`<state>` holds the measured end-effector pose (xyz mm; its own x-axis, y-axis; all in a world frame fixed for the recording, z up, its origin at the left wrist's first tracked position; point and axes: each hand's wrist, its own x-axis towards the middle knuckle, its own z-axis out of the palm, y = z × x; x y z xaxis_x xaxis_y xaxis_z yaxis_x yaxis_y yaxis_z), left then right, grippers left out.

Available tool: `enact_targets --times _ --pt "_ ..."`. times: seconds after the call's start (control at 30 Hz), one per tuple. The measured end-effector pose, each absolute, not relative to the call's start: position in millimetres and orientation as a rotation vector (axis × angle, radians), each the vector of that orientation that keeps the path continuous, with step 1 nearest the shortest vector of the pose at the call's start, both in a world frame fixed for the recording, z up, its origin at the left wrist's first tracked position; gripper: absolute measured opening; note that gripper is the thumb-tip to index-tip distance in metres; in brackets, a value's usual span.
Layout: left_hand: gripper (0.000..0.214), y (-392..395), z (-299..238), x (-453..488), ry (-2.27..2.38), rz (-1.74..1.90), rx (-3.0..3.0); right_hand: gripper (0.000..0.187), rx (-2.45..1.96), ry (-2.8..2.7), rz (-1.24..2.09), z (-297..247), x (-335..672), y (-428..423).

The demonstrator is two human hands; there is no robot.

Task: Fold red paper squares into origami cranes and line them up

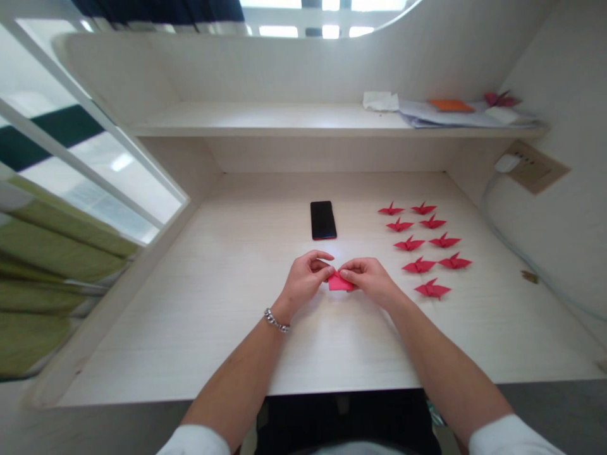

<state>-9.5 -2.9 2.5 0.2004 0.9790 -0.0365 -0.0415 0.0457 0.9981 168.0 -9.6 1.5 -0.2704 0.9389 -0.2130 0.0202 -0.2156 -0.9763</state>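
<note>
A small piece of folded red paper (339, 283) is pinched between both hands over the middle of the desk. My left hand (307, 273) grips its left side between thumb and fingers, and a silver chain bracelet (276, 320) circles that wrist. At the paper's upper right, my right hand (370, 278) presses thumb and fingertips against it. The fingers hide parts of the paper's edges. Several red paper cranes (420, 265) stand in two rough columns to the right of my hands.
A black phone (323, 220) lies just beyond my hands. On the shelf (265, 120) above are papers (422, 117), an orange sheet (451, 105) and another folded crane (501, 99). A cable (509, 243) runs down the right wall from a socket (535, 167). Green curtain (52, 278) hangs left.
</note>
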Motion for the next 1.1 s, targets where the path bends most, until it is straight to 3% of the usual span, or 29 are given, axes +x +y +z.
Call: enact_targets --times 0.93,1.1 --pt "0.026 -5.7 3.0 -6.8 1.053 1.12 1.271 0.028 -1.15 -1.236 1.507 0.1 167.0 -9.8" --pt "0.021 -8.1 0.7 -4.5 1.078 1.146 1.348 0.025 -1.242 -1.525 1.343 -1.7 169.0 -9.7"
